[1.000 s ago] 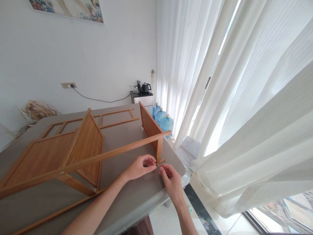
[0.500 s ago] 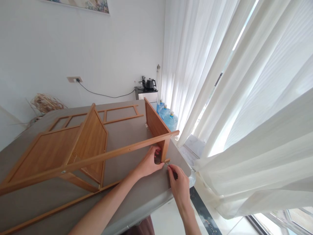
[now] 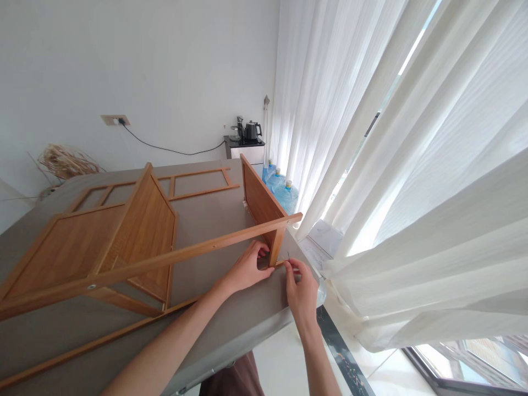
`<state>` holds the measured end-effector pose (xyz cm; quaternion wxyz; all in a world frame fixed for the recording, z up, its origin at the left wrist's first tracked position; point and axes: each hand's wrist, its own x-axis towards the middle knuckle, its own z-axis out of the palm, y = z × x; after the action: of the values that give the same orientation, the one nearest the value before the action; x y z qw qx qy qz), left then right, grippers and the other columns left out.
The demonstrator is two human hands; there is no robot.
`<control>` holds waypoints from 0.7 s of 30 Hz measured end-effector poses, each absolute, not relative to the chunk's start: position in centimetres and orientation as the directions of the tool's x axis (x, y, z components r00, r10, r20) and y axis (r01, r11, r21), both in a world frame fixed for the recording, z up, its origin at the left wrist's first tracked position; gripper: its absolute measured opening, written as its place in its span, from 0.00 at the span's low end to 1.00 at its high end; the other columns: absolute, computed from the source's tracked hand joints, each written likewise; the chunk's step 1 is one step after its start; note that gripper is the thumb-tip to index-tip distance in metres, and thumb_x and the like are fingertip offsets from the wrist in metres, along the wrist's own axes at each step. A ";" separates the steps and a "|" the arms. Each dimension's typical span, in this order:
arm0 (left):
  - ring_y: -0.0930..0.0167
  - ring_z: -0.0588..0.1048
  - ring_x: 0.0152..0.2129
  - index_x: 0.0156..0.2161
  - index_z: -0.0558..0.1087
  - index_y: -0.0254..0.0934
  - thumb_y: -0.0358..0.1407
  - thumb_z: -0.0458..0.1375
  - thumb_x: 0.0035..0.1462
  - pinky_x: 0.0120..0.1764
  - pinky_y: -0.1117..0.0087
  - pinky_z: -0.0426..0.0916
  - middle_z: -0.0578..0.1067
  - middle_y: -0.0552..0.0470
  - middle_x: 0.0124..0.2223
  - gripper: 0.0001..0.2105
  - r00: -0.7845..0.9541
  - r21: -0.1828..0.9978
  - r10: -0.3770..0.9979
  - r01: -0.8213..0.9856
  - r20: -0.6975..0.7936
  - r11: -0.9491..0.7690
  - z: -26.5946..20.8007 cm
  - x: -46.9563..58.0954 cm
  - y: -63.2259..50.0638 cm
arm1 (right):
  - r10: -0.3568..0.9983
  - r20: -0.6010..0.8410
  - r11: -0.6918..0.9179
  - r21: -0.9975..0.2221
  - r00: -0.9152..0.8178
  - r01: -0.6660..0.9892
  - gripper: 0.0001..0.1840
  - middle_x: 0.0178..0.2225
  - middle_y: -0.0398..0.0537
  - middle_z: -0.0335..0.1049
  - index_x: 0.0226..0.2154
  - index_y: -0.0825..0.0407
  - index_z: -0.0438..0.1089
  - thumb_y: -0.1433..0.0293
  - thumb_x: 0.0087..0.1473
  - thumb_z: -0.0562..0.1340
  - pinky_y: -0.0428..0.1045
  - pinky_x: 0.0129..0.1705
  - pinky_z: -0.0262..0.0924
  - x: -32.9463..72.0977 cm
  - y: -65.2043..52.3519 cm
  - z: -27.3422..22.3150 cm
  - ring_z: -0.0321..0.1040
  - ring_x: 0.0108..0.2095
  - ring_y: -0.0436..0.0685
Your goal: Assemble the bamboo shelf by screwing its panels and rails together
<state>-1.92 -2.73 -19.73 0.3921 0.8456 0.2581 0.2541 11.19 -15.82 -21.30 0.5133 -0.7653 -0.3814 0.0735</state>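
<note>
A brown wooden shelf frame [image 3: 181,260] lies on its side, with slatted panels standing upright between its long rails. My left hand [image 3: 248,266] grips the lower corner at the right end, its thumb and fingers around the foot of the short crosspiece [image 3: 276,247] below the end panel [image 3: 264,201]. Just to the right of that corner, my right hand [image 3: 303,286] pinches a thin metal hex key [image 3: 289,255] between thumb and fingers. Only a short part of the key shows; the fingers cover the rest. Whether its tip sits in a screw cannot be made out.
The frame rests on a table with a grey cover [image 3: 206,220]. Another ladder-like wooden frame [image 3: 202,184] lies behind it. Blue water jugs [image 3: 285,195], a small cabinet with a black kettle [image 3: 251,131] and white curtains [image 3: 371,165] stand beyond and right.
My right hand has turned, and the hex key now points up from the fingertips. My left hand keeps its grip on the corner. The whole view has shifted slightly.
</note>
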 end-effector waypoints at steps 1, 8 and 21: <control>0.65 0.73 0.44 0.45 0.66 0.39 0.36 0.66 0.50 0.48 0.62 0.70 0.72 0.48 0.46 0.18 0.741 0.790 0.633 0.242 0.225 -0.563 -19.7 -1.9 -2.8 | 0.651 0.269 -0.184 -0.851 0.710 0.492 0.21 0.40 0.53 0.77 0.42 0.52 0.71 0.54 0.63 0.53 0.54 0.41 0.64 11.5 -15.1 -21.2 0.72 0.36 0.59; 0.64 0.75 0.43 0.45 0.70 0.40 0.34 0.63 0.53 0.48 0.61 0.71 0.73 0.48 0.46 0.13 0.765 0.743 0.605 0.269 0.222 -0.613 -19.9 -2.0 -2.5 | 0.731 0.237 -0.140 -0.866 0.640 0.480 0.14 0.40 0.48 0.79 0.42 0.48 0.66 0.59 0.66 0.50 0.51 0.42 0.62 11.9 -12.6 -21.1 0.75 0.40 0.58; 0.63 0.75 0.44 0.49 0.65 0.39 0.39 0.67 0.48 0.48 0.58 0.71 0.73 0.45 0.48 0.24 0.703 0.790 0.673 0.270 0.229 -0.551 -20.2 -2.1 -2.7 | 0.810 0.255 -0.088 -0.838 0.528 0.539 0.14 0.36 0.47 0.76 0.40 0.48 0.65 0.59 0.66 0.49 0.50 0.39 0.60 12.1 -13.0 -20.8 0.73 0.37 0.57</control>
<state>-2.09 -2.66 -20.19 0.3819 0.8400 0.2807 0.2641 12.14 -13.02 -20.79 0.4892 -0.7245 -0.4654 0.1386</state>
